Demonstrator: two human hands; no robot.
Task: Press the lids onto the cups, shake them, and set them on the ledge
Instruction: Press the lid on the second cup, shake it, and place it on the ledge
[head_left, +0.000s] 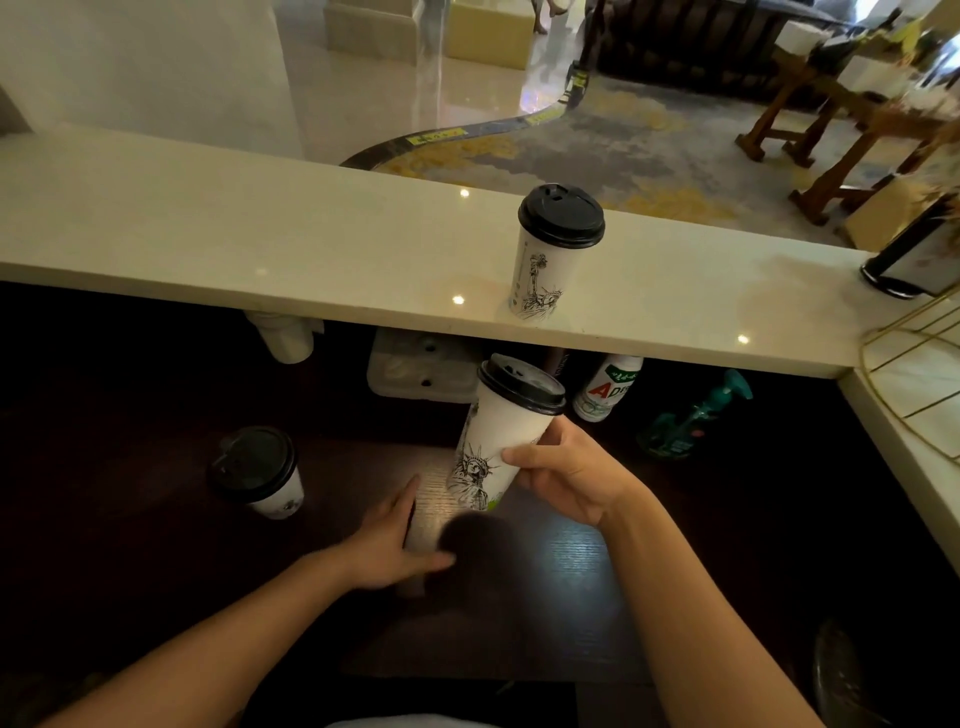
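My right hand (566, 478) grips a white paper cup (498, 431) low on its side. That cup carries a black lid and a Statue of Liberty drawing, and it tilts to the right above the dark lower counter (597, 597). My left hand (389, 540) is closed around another cup (428, 512), whose white body and dark lid end are motion-blurred. A third lidded cup (545, 260) stands upright on the pale stone ledge (260, 244). One more lidded cup (260, 473) rests on the lower counter to the left.
Under the ledge sit a white plastic tray (415, 369), a white bottle with a red and green label (605, 389), a teal pump bottle (691, 421) and a stack of white cups (283, 338). A gold wire rack (909, 364) and a black sign holder (904, 260) occupy the ledge's right end.
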